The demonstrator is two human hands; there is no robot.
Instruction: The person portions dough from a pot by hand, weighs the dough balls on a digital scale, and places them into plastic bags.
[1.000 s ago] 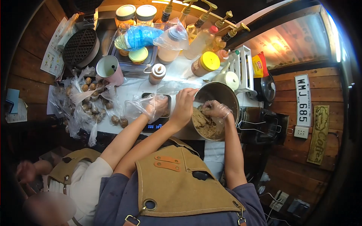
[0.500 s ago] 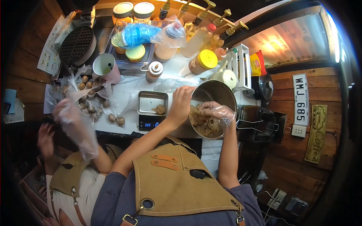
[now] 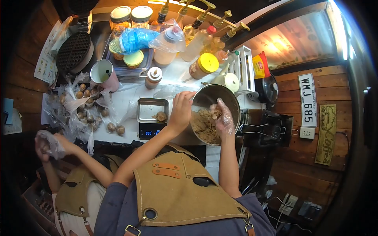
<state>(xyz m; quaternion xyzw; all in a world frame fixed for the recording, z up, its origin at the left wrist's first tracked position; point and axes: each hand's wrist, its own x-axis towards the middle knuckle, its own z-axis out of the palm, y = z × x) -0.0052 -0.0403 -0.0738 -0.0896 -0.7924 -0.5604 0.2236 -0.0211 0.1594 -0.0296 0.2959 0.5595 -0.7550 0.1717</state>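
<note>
My left hand grips the near-left rim of a deep metal pot, which tilts toward me. Crumbly brown dough covers the bottom of the pot. In a clear plastic glove, my right hand is inside the pot with its fingers curled up around a small lump of the dough. Left of the pot, a dough ball sits in a small metal tray on a digital scale with a lit blue display.
At left, a co-worker's hands handle a clear plastic bag or glove. Bagged dough balls lie beside a pink cup and a waffle iron. A squeeze bottle and a yellow-lidded jar stand behind. A fryer adjoins the pot.
My right hand has turned upward and lifted slightly off the dough, holding a lump. My left hand stays on the rim. The co-worker's hands have moved lower, away from the bags.
</note>
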